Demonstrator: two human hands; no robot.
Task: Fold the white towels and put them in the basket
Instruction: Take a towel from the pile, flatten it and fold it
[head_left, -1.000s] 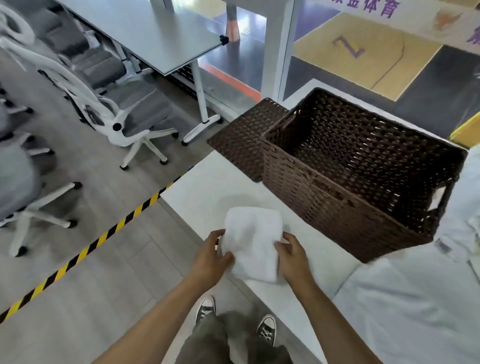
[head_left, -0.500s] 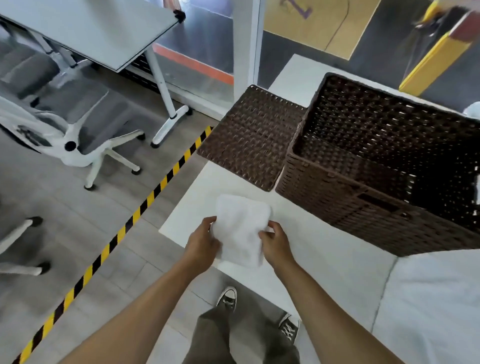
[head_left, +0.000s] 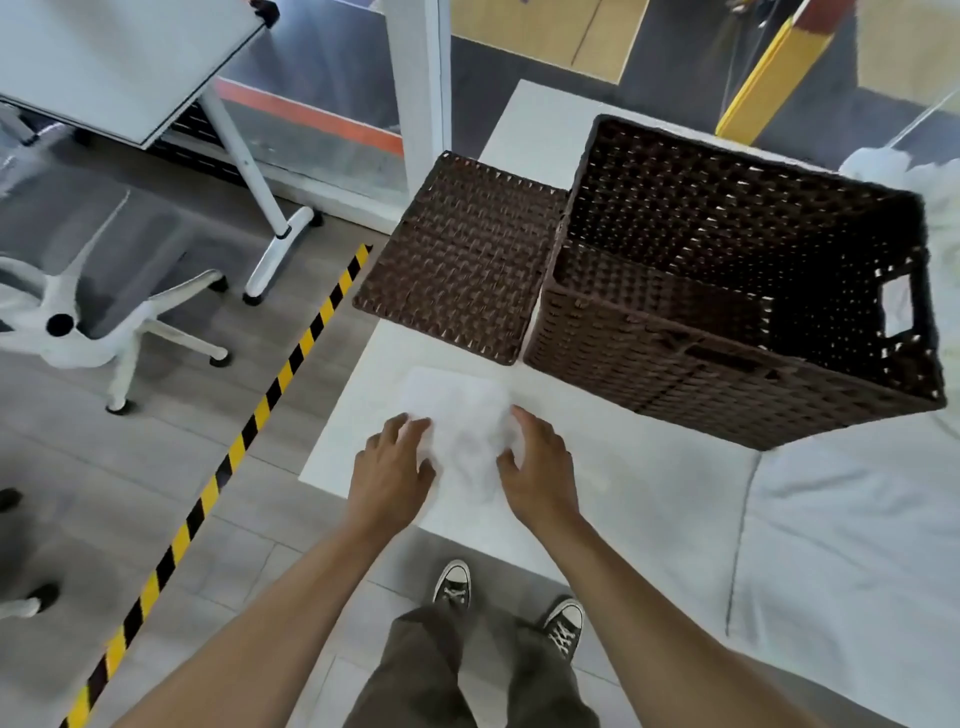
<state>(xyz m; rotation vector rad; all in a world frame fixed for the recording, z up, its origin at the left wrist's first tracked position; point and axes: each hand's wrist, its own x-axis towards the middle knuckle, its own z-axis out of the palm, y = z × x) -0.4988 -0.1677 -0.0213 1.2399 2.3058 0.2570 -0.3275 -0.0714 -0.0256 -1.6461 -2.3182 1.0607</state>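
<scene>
Here's the towel (head_left: 460, 415), dead centre of the frame: white, folded down to a small squarish pad, lying flat on the white bench (head_left: 597, 457) close to the near edge. Its far corners look neat. The near part is rumpled and blurs into the bench top, so that edge is hard to trace.

Both hands are on it. The left hand (head_left: 392, 467) sits at the towel's left side with its fingers spread and only gently curved, fingertips touching the cloth. The right hand (head_left: 540, 467) mirrors it on the right side, index finger stretched forward along the edge and thumb angled in toward the middle. No grip on either side. Both hands lie loose and open, touching the towel and not pinching it.

Just beyond the towel, up and to the right, stands the brown woven basket (head_left: 675, 374), and nothing can be made out inside it. Its flat woven lid (head_left: 457, 254) lies beside it on the left, touching its wall and overhanging the bench's left edge. A large white cloth (head_left: 857, 519) covers the lower right of the frame.
</scene>
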